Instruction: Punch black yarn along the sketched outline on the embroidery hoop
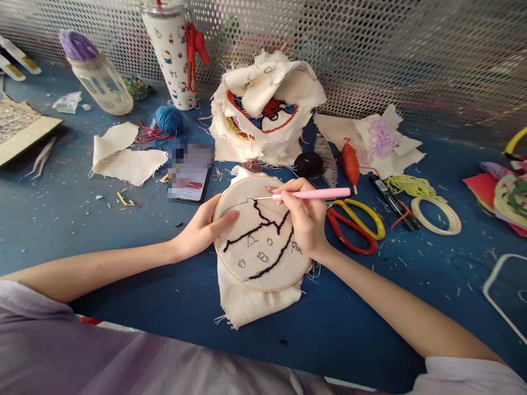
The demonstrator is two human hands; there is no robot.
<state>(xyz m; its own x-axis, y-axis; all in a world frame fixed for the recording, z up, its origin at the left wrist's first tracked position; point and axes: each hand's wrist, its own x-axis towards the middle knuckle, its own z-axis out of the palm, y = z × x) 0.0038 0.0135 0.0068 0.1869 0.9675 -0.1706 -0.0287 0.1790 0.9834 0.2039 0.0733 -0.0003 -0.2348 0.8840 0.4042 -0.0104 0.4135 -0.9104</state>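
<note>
A round embroidery hoop (263,274) is stretched with cream cloth, tilted up off the blue table. Black yarn lines and small pencil-drawn shapes mark the cloth. My left hand (208,222) grips the hoop's left rim, thumb on top of the cloth and the other fingers hidden beneath. In my right hand (304,216) is a pink-handled punch needle (317,193), held like a pen. Its thin metal tip touches or nearly touches the cloth at the upper end of a black line. My right hand rests over the hoop's right side.
Scissors (356,225), a black marker (393,200) and a tape roll (436,215) lie at right. Behind the hoop are a phone (191,173), black yarn (308,164) and stacked embroidered cloths (267,109). A tumbler (171,55) and a jar (102,82) stand near the perforated metal panel (370,55).
</note>
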